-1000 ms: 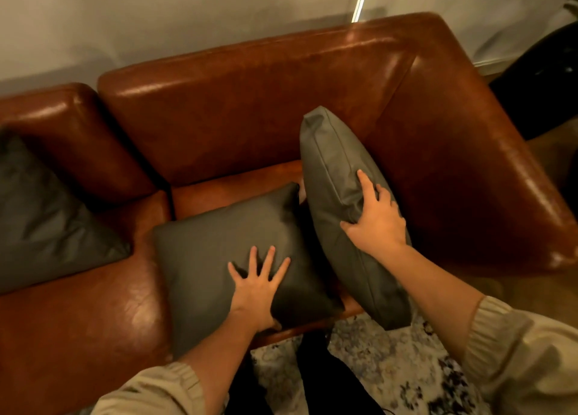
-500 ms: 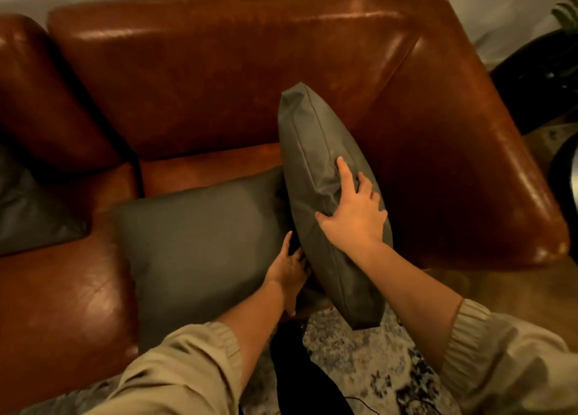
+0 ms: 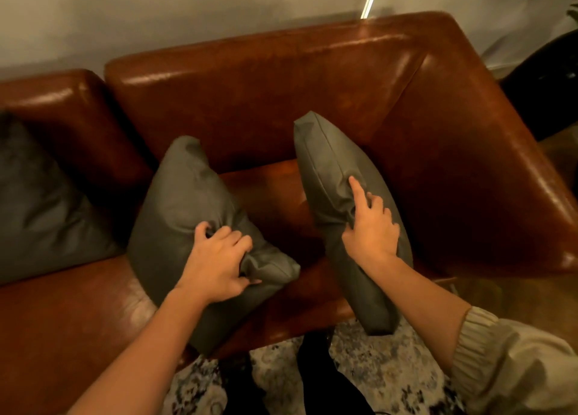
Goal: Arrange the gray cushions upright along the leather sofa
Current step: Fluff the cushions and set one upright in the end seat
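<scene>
Two gray cushions stand on edge on the brown leather sofa [image 3: 266, 101]. My left hand [image 3: 219, 261] grips the right edge of the middle cushion [image 3: 184, 214], which is raised off the seat and tilted. My right hand [image 3: 370, 230] clutches the top seam of the right cushion [image 3: 328, 176], forefinger stretched out; this cushion stands upright beside the sofa's right arm, its lower end hanging over the seat's front edge. A third gray cushion [image 3: 40, 208] leans against the backrest at the far left.
The sofa's right armrest [image 3: 488, 170] rises close behind the right cushion. A patterned rug [image 3: 391, 371] lies below the seat's front edge, with my dark trouser legs over it. A dark object [image 3: 544, 83] sits past the sofa at the far right.
My left hand has taken hold of the middle cushion, which lay flat, and lifted it up onto its edge, apart from the right cushion. My right hand kept its hold.
</scene>
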The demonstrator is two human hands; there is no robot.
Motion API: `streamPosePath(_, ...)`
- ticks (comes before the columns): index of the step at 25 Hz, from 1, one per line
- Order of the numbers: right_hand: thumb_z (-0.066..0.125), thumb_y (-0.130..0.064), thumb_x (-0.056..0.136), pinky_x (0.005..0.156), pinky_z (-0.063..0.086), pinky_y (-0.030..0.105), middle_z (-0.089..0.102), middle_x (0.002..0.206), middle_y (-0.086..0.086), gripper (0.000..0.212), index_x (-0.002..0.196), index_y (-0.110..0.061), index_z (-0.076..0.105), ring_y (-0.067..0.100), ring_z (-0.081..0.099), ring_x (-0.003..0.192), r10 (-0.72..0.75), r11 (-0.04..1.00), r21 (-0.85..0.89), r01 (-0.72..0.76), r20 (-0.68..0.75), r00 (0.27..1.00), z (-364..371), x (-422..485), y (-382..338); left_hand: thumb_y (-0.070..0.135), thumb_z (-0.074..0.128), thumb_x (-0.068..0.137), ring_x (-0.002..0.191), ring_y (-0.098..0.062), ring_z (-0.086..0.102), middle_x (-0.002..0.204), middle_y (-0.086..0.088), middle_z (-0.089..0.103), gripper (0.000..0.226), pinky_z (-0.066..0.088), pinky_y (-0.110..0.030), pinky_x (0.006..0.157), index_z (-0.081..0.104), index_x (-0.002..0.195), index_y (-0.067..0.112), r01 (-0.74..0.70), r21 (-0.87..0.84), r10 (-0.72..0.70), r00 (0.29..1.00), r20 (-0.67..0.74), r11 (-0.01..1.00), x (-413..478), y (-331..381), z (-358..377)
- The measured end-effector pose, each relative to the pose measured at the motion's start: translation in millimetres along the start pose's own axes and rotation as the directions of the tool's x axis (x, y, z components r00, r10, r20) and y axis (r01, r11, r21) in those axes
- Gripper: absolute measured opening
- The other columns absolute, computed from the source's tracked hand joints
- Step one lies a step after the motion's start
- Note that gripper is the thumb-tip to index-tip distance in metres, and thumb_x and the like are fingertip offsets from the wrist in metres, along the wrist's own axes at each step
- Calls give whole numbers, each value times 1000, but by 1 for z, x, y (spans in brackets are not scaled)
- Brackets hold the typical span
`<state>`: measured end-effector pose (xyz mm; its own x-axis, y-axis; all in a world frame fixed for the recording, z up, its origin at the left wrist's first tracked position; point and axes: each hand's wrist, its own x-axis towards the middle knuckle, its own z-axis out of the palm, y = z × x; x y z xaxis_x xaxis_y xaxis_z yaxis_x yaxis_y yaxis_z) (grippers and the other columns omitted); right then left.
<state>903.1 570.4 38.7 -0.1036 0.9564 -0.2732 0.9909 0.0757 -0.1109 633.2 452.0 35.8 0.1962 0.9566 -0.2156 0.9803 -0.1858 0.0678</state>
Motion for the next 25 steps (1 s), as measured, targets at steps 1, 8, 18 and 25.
streamPosePath(1,72,-25,86,84,51,51,47,147,12,105,161,-44,1,40,58,115,-12,1000,13,12,-18,1000,-6,0,4,69,76,54,85,-24,62,82,7,62,59,35,-54,89,52,87,26,39,-12,-39,998,-44,999,-2,-2,-8)
streamPosePath(8,69,-14,85,71,55,47,38,161,20,108,164,-33,-2,46,62,119,-77,977,-207,53,-107,991,-47,-11,41,43,78,58,86,-24,56,79,8,56,42,28,-47,85,48,82,27,354,-191,-400,850,-343,916,5,-19,-37)
streamPosePath(18,68,-50,91,121,20,61,-11,172,1,109,158,-46,-18,42,-6,157,-48,985,-113,134,562,825,91,-29,-9,66,74,74,100,-28,55,92,0,65,51,26,-50,89,57,93,21,600,-450,-750,519,-410,661,56,-7,-56)
streamPosePath(25,63,-47,87,109,45,49,46,152,5,69,150,-32,39,33,43,139,-34,997,78,-3,462,886,81,-2,-4,85,59,68,115,-28,52,115,0,59,78,30,-57,97,51,119,27,600,-313,-675,683,-279,736,72,-12,-56)
